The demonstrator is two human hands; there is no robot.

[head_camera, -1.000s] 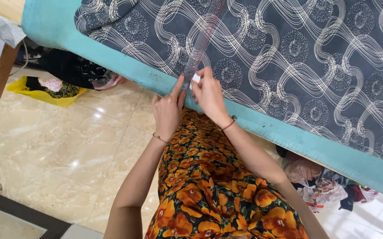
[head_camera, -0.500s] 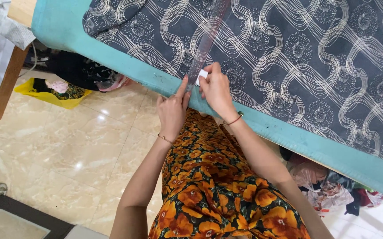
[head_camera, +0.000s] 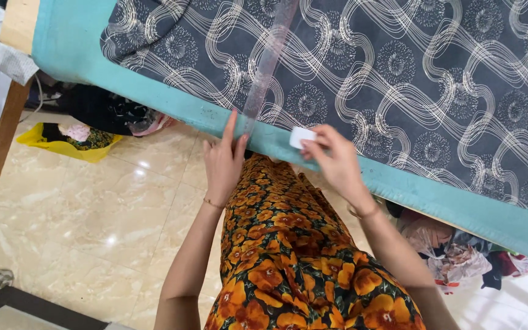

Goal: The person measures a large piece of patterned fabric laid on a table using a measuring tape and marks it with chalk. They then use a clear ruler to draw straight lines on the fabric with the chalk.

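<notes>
A dark grey fabric (head_camera: 398, 67) with pale wavy lines and round motifs lies spread on a teal-covered table (head_camera: 459, 205). A long clear ruler (head_camera: 265, 64) rests across the fabric, reaching the table's near edge. My left hand (head_camera: 222, 162) presses the ruler's near end with an outstretched index finger. My right hand (head_camera: 332, 160) pinches a small white piece of chalk (head_camera: 301, 137) over the teal edge, to the right of the ruler. I wear an orange-flowered dark garment (head_camera: 294, 263).
Below the table lie a yellow bag (head_camera: 68, 139) with cloth, dark clothes (head_camera: 102, 107) and plastic bags of scraps (head_camera: 447, 256). A wooden table leg (head_camera: 4, 131) stands at the left. The floor is glossy cream tile (head_camera: 80, 208). A dark-framed panel (head_camera: 32, 308) sits at bottom left.
My right hand has pulled away from the ruler's end and moved right along the table edge with the chalk. My left hand stays on the ruler.
</notes>
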